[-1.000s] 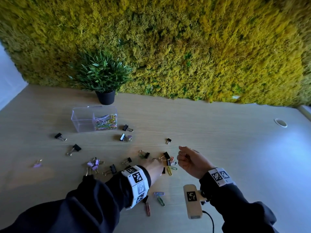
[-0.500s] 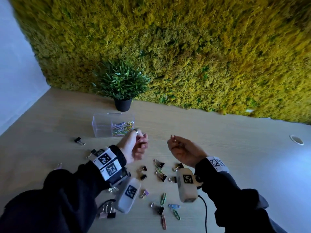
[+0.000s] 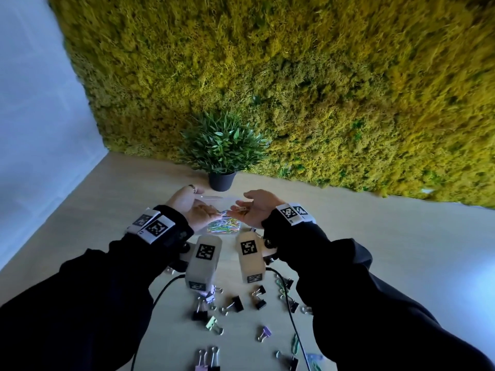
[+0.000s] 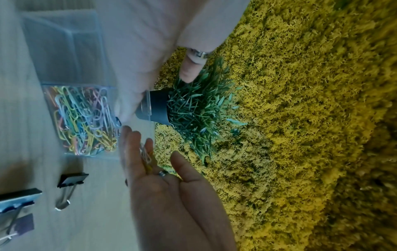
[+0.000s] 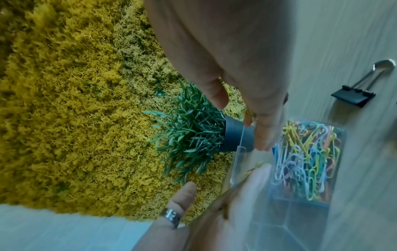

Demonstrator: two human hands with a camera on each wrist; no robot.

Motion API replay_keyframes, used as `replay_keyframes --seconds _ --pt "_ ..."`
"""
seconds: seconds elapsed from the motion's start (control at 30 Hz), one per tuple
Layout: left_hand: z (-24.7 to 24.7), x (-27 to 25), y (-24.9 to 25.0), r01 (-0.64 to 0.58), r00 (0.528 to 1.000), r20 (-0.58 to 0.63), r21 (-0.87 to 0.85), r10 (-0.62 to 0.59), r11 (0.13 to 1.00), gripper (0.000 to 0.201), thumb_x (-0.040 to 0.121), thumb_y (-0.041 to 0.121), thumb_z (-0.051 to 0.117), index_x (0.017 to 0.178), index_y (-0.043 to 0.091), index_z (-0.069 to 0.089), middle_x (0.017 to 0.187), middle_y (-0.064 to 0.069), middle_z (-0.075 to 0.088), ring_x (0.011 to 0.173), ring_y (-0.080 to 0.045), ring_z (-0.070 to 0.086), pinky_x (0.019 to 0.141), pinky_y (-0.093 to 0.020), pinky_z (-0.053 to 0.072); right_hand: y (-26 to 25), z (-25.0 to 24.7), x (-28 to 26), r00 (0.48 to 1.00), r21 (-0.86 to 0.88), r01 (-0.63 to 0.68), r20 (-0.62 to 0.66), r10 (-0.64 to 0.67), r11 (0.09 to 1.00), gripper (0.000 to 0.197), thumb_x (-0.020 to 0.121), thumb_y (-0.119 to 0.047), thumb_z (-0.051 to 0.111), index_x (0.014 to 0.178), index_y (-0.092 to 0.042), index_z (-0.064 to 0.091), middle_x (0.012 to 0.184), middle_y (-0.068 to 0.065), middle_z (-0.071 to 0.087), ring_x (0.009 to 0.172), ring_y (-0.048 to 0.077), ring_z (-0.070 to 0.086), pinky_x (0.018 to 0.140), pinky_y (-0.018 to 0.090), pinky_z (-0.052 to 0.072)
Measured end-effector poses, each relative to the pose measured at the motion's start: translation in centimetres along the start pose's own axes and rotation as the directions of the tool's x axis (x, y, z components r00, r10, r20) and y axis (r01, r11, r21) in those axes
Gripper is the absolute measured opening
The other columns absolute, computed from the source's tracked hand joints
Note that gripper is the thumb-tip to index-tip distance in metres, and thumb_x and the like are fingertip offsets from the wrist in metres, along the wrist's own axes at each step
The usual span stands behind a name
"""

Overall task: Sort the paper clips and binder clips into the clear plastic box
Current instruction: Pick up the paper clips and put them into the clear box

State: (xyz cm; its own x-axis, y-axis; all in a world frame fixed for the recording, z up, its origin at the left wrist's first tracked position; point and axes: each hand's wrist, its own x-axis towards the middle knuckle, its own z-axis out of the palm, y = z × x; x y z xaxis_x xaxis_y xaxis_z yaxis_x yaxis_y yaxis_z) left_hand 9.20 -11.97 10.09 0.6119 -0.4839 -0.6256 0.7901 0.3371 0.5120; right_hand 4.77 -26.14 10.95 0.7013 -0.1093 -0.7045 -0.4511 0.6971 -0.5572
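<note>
With both the left hand [image 3: 191, 207] and right hand [image 3: 254, 210] tipped flat-fingered over the clear plastic box [image 3: 214, 199], loose paper clips [image 3: 242, 209] on the right palm might have slid past the filled compartment's colourful clip pile [image 3: 223, 227] onto the pale wooden table [image 3: 375, 250].

A clear glossy plastic box [image 5: 309, 214] of smooth coloured paper clips [image 5: 305, 159] sits on a matt pale wood-grain table [image 3: 375, 236], against a rough yellow-green moss wall [image 3: 294, 76].
</note>
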Motion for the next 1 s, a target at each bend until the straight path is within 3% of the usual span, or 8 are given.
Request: replay_keyframes --seconds 0.1,0.17,0.23,0.37,0.43,0.57,0.77,1.0 --pt "-0.2 0.1 0.3 0.0 1.0 0.021 -0.007 0.0 1.0 0.057 0.094 0.022 0.033 0.125 -0.025 0.023 0.109 -0.034 0.044 0.108 -0.038 0.046 0.117 -0.048 0.012 0.0 0.4 -0.5 0.999 -0.057 0.006 0.049 -0.003 0.998 0.048 0.1 -0.018 0.033 0.138 0.011 0.023 0.147 0.027 0.022 0.137 0.037 0.029 0.109 0.041 0.03" --pt "0.1 -0.2 0.4 -0.033 0.999 0.003 -0.039 0.033 0.999 0.032 0.093 0.021 0.034 0.098 -0.008 0.046 0.075 -0.017 0.039 0.072 -0.028 0.044 0.111 -0.046 0.031 0.1 0.5 -1.2 0.995 -0.084 0.019 0.099 -0.01 0.996 0.045 0.1 -0.019 0.034 0.136 0.007 0.029 0.143 0.029 0.026 0.126 0.042 0.039 0.103 0.045 0.035" --pt "0.3 -0.9 0.0 -0.065 0.998 0.022 0.003 0.065 0.998 0.027 0.092 0.02 0.035 0.067 0.011 0.037 0.064 -0.004 0.021 0.056 -0.017 0.031 0.074 -0.036 0.053 0.2 0.2 -2.1 0.988 -0.131 0.043 0.154 -0.023 0.99 0.03 0.099 -0.019 0.035 0.118 0.003 0.045 0.117 0.021 0.044 0.116 0.041 0.046 0.098 0.045 0.04" --pt "0.7 -2.1 -2.3 -0.212 0.977 0.035 0.163 0.209 0.964 0.022 0.094 0.014 0.035 0.088 0.013 0.056 0.089 -0.004 0.062 0.069 -0.015 0.065 0.055 -0.026 0.053 -0.4 -3.6 -4.4 0.963 -0.277 0.187 0.243 -0.12 0.942 0.035 0.099 -0.016 0.032 0.131 -0.009 0.045 0.118 0.011 0.053 0.106 0.03 0.056 0.083 0.04 0.053" --pt "1.7 -2.4 -4.3 -0.267 0.961 0.025 0.348 0.276 0.899 0.025 0.094 0.009 0.034 0.083 0.014 0.056 0.078 -0.002 0.062 0.04 -0.007 0.058 0.04 -0.015 0.038 -0.6 -6.8 -5.5 0.964 -0.363 0.221 0.221 -0.147 0.905 0.033 0.099 -0.017 0.032 0.126 -0.011 0.05 0.115 0.007 0.059 0.096 0.026 0.06 0.077 0.034 0.055" --pt "2.4 -1.4 -9.1 -0.364 0.927 0.276 0.825 0.255 0.431 0.028 0.091 0.0 0.041 0.073 0.015 0.056 0.065 0.0 0.057 0.029 -0.001 0.037 0.029 -0.012 0.024 -0.5 -13.2 -7.2 0.969 -0.622 0.241 0.107 -0.224 0.745 0.017 0.097 -0.017 0.04 0.103 -0.014 0.057 0.094 0.002 0.061 0.078 0.018 0.06 0.067 0.027 0.048" --pt "3.7 0.1 -16.1 -0.449 0.888 0.458 0.845 -0.043 -0.29 0.026 0.081 0.0 0.051 0.103 0.008 0.064 0.1 -0.007 0.061 0.093 -0.021 0.056 0.069 -0.012 0.041 2.5 -20.0 -7.2 0.97 -0.955 0.18 0.133 -0.201 0.237 0.014 0.093 -0.001 0.047 0.098 -0.007 0.059 0.073 -0.006 0.056 0.048 -0.012 0.055 0.051 0.011 0.044" --pt "4.7 1.3 -18.3 -0.423 0.866 0.5 0.757 0.024 -0.499 0.021 0.083 0.007 0.061 0.102 0.012 0.067 0.112 -0.007 0.063 0.107 -0.022 0.057 0.093 -0.031 0.046 5.6 -20.8 -7.5 0.919 -0.962 0.249 0.27 -0.288 -0.109 0.019 0.083 -0.009 0.06 0.1 -0.008 0.066 0.071 -0.013 0.048 0.067 0.006 0.048 0.069 0.019 0.042"
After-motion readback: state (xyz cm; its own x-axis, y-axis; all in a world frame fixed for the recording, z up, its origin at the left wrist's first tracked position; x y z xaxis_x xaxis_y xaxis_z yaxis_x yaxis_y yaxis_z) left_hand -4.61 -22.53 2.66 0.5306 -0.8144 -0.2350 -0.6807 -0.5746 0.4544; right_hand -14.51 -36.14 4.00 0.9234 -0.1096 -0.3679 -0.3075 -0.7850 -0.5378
